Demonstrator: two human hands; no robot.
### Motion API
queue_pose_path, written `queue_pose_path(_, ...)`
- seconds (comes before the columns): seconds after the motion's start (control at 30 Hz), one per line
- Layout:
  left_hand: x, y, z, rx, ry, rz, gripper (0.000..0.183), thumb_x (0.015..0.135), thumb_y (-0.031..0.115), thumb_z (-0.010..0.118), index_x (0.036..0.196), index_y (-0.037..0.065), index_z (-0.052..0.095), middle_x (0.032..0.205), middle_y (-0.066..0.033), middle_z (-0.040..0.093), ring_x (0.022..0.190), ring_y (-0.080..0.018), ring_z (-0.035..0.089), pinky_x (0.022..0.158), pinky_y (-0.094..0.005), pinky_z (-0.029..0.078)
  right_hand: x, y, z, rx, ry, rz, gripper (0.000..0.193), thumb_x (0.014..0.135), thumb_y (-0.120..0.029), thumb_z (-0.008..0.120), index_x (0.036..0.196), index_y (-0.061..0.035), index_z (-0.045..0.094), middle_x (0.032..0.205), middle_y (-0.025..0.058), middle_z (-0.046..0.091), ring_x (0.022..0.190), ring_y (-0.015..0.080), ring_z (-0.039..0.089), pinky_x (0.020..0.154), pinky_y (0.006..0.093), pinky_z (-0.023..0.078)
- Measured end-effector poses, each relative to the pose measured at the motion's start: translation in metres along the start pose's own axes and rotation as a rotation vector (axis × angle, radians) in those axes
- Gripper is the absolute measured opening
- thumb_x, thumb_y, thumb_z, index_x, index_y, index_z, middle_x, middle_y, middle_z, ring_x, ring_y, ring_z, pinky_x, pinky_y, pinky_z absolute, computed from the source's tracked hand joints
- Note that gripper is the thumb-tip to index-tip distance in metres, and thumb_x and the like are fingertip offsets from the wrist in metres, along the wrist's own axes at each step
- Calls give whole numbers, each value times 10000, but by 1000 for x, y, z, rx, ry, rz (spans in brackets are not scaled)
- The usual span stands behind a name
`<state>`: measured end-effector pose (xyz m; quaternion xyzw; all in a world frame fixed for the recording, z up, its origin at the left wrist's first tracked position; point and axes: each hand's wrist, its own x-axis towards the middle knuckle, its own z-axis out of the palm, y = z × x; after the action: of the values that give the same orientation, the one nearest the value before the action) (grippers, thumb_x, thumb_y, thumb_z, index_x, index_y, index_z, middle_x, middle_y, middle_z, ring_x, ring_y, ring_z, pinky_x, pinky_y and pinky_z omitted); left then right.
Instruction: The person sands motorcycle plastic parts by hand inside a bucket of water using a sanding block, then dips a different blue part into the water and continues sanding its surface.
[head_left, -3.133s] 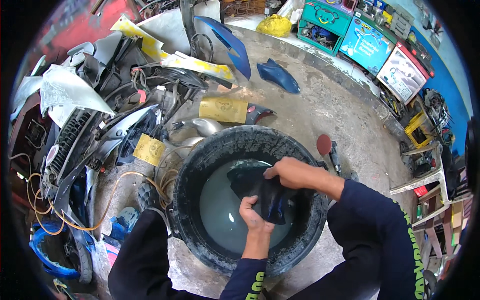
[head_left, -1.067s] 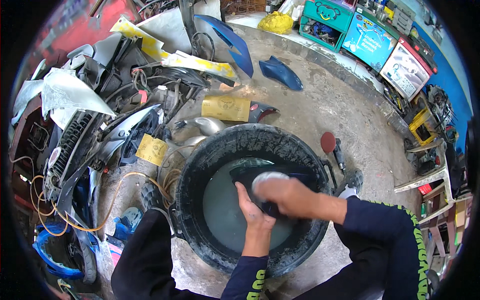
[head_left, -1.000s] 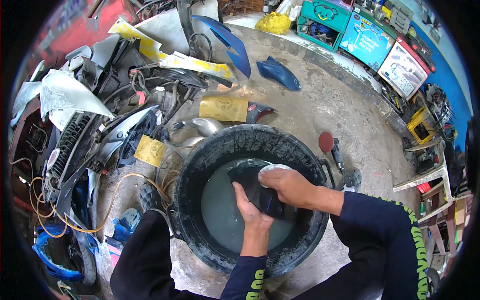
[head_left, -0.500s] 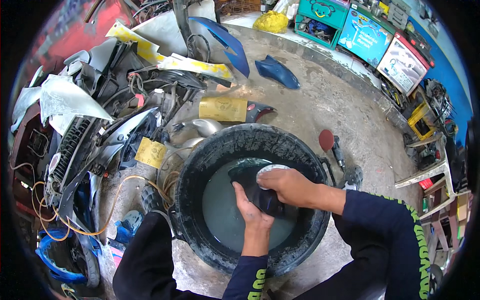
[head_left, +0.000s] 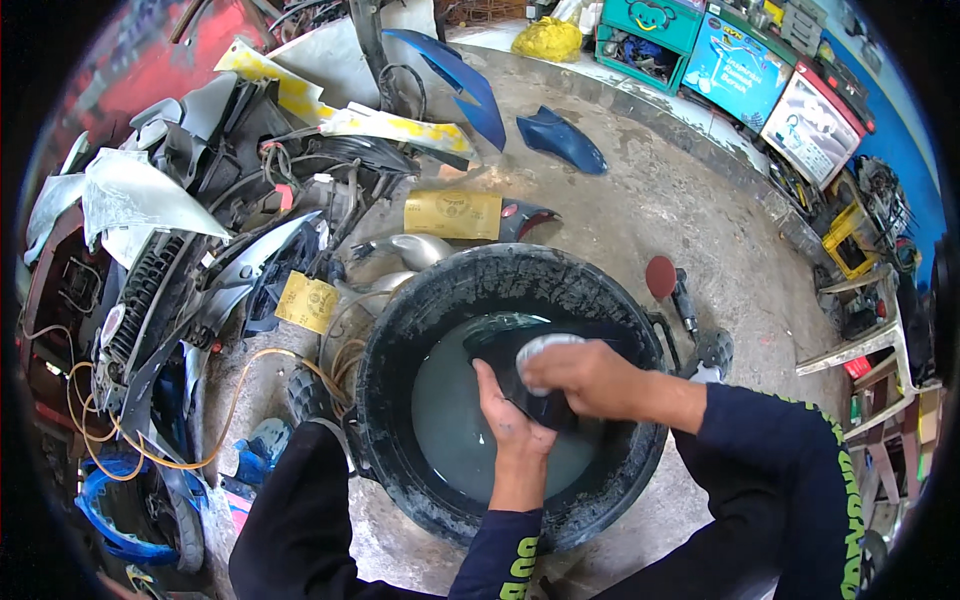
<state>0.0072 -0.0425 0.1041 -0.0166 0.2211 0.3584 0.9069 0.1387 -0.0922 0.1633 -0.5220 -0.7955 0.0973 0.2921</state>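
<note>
A dark, glossy curved panel [head_left: 494, 349] is held tilted over a big black tub [head_left: 388, 345] of cloudy grey water [head_left: 440, 425]. My left hand [head_left: 517, 432] supports it from the near side, palm up, with the thumb along its edge. Against the panel's upper face, my right hand [head_left: 612, 381] presses a whitish round pad [head_left: 543, 354], fingers closed around it. The panel's underside and part of its right end are hidden by my hands.
Motorcycle body parts [head_left: 150, 200] and cables pile up at the left. Sandpaper sheets [head_left: 452, 214] lie beyond the tub, near a blue panel [head_left: 562, 140]. A sander with a red disc [head_left: 660, 277] rests on the floor at the right. An orange hose [head_left: 240, 400] curls leftward.
My right hand has shifted a little to the right, with the pad turned slightly on the panel. My left hand keeps its hold, and the whole view has moved slightly.
</note>
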Motion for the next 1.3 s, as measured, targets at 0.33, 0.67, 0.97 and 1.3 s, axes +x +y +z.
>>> queue_pose_path(0.33,-1,5,-5,47,31,-6,757,971,665,415,1132,-39,641,1074,-180,694,984,-320,684,902,-440,556,-2,-8,5,-15,42,1,293,701,-2,644,990,-31,689,1078,120,686,1021,294,673,858,410,561)
queue_pose_path(0.67,-4,9,-20,81,-166,-74,713,1000,611,416,1286,-24,568,1312,-191,600,1180,-332,602,1012,-471,490,-4,-16,6,12,80,-215,246,737,-45,631,977,-34,684,1026,134,693,977,333,673,852,431,544)
queue_pose_path(0.97,-9,9,-4,-1,-140,-2,480,908,332,521,1213,-29,610,1197,-198,665,1100,-346,655,1017,-471,507,-14,4,0,-33,156,153,299,728,44,590,978,-30,737,995,159,719,963,340,688,852,421,547)
queue_pose_path(1.3,-18,3,-18,27,-71,-67,560,825,162,557,1335,-66,517,1304,-216,614,1192,-356,617,1074,-497,470,-28,24,-3,58,261,510,375,756,84,496,1017,-34,738,1028,152,724,1020,338,678,917,411,523)
